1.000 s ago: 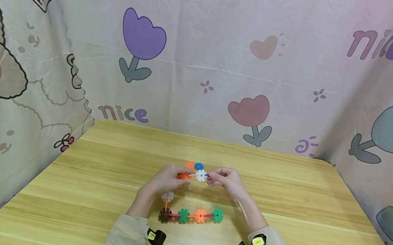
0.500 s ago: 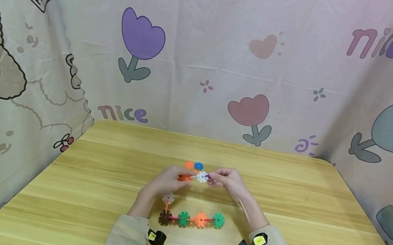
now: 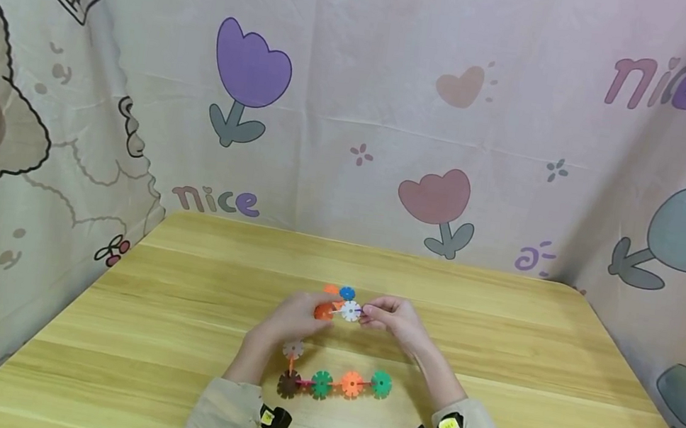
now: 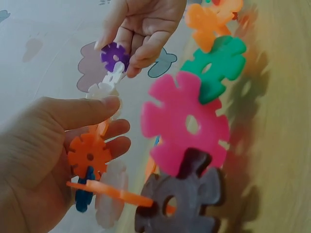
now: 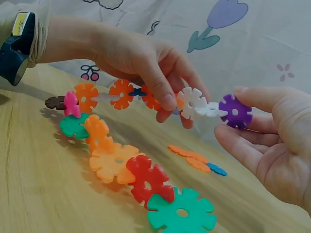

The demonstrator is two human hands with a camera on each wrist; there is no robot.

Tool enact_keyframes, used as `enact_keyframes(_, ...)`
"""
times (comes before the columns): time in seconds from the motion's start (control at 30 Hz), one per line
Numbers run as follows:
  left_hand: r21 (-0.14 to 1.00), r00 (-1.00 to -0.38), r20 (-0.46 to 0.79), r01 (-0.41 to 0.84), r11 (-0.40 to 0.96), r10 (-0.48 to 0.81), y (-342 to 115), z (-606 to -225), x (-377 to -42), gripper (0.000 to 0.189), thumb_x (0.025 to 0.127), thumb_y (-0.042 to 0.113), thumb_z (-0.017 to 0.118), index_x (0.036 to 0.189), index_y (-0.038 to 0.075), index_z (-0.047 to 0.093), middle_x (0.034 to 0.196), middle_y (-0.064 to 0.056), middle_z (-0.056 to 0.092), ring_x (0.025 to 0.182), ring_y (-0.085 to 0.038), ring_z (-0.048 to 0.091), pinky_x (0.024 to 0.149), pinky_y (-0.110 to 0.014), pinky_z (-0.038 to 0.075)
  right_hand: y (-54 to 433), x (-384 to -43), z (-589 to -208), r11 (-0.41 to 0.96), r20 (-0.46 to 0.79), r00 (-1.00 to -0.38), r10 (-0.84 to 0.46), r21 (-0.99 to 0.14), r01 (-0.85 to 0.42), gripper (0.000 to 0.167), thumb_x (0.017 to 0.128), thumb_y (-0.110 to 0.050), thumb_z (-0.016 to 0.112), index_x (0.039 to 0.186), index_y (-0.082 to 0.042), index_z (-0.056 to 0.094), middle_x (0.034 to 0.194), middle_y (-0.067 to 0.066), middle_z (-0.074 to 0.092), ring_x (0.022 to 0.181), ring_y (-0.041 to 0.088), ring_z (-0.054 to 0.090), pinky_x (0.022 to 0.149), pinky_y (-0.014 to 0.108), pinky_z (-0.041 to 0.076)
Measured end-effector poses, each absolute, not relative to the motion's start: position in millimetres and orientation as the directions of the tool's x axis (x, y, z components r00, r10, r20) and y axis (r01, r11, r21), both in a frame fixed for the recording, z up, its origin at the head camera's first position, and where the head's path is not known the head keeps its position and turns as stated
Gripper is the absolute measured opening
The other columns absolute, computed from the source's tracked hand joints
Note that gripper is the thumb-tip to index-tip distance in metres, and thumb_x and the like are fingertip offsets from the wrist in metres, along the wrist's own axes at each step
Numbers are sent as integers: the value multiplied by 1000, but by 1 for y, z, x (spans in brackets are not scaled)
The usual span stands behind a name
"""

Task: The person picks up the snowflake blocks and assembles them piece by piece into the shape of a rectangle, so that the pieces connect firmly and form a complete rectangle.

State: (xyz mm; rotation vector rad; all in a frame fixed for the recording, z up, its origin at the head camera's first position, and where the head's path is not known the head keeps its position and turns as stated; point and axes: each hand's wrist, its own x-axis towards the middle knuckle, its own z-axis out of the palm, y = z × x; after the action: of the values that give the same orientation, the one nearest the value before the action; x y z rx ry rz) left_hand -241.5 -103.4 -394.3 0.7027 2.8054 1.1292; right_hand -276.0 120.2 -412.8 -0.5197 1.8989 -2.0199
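A long chain of notched plastic snowflake discs stretches between and below my hands. My left hand (image 3: 294,319) grips it between thumb and fingers beside a white disc (image 5: 192,103), and an orange disc (image 4: 89,156) lies against its fingers. At the chain's end, my right hand (image 3: 397,322) pinches a purple disc (image 5: 235,111), which is slotted to a second white disc (image 5: 210,109) seen edge-on. The chain bends at a dark brown disc (image 3: 289,383). From there a row with pink (image 4: 184,124), green, orange and red discs runs to a green end disc (image 3: 381,384) near the table.
Loose orange discs (image 5: 189,158) and a blue disc (image 5: 216,169) lie on the wooden table (image 3: 181,280) beyond the hands. A printed curtain (image 3: 344,100) hangs behind the table and at its sides.
The chain's front row has shifted slightly toward me over the last second. Both hands keep their hold on the chain, nearly in place.
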Motion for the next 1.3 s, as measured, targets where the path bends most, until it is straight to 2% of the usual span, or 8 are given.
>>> enact_keyframes(0.07, 670, -892, 140, 405, 622, 430, -102, -395, -242, 45, 87, 12, 64, 131, 8, 53, 95, -10, 64, 67, -17, 55, 66, -32, 48, 119, -276, -414, -63, 40, -883, -467, -998, -12, 31, 87, -3, 60, 105, 21, 53, 90, 14, 66, 79, 18, 65, 81, 36, 51)
enact_keyframes(0.13, 676, -889, 146, 410, 612, 434, -100, -396, -242, 46, 87, 12, 64, 131, 8, 52, 110, -12, 63, 84, -23, 60, 77, -36, 49, 119, -275, -415, -64, 37, -883, -467, -998, -8, 31, 87, -4, 61, 106, 20, 53, 90, 13, 66, 80, 17, 65, 81, 35, 50)
enact_keyframes(0.2, 684, -891, 146, 404, 607, 429, -98, -397, -242, 46, 87, 13, 64, 132, 9, 52, 115, -14, 61, 100, -26, 59, 82, -39, 48, 118, -275, -416, -70, 41, -883, -468, -998, -10, 31, 88, -4, 61, 106, 20, 53, 90, 12, 65, 80, 17, 65, 81, 34, 51)
enact_keyframes(0.23, 689, -894, 144, 398, 605, 425, -97, -398, -242, 47, 87, 13, 64, 132, 9, 52, 116, -14, 61, 101, -27, 59, 82, -40, 49, 117, -275, -416, -74, 45, -881, -470, -997, -11, 31, 88, -4, 61, 106, 20, 53, 90, 12, 65, 80, 17, 65, 81, 34, 51)
enact_keyframes(0.67, 639, -914, 169, 387, 665, 370, -95, -403, -245, 41, 87, 22, 65, 126, 12, 58, 107, -9, 64, 92, -22, 60, 76, -37, 49, 108, -273, -417, -113, 31, -869, -494, -993, 29, 30, 89, -3, 58, 106, 20, 51, 89, 11, 64, 79, 19, 64, 81, 36, 51)
enact_keyframes(0.9, 660, -913, 162, 382, 647, 374, -97, -401, -244, 39, 86, 20, 66, 123, 9, 59, 103, -8, 64, 84, -18, 58, 70, -33, 48, 105, -271, -416, -96, 24, -867, -497, -995, 28, 31, 90, -5, 58, 108, 20, 50, 90, 11, 63, 79, 19, 64, 78, 32, 52)
enact_keyframes(1.13, 651, -901, 175, 409, 640, 397, -98, -401, -243, 41, 85, 20, 67, 124, 7, 59, 105, -7, 64, 89, -18, 59, 74, -33, 48, 102, -270, -414, -94, 18, -868, -497, -995, 33, 31, 90, -3, 56, 108, 21, 49, 89, 11, 63, 77, 18, 64, 76, 32, 53)
enact_keyframes(1.3, 666, -893, 185, 421, 616, 411, -100, -401, -244, 39, 85, 17, 67, 122, 8, 60, 104, -4, 65, 84, -14, 57, 71, -32, 48, 105, -271, -413, -42, 16, -870, -494, -999, 6, 36, 91, -7, 58, 111, 20, 48, 93, 15, 63, 81, 23, 65, 78, 35, 52)
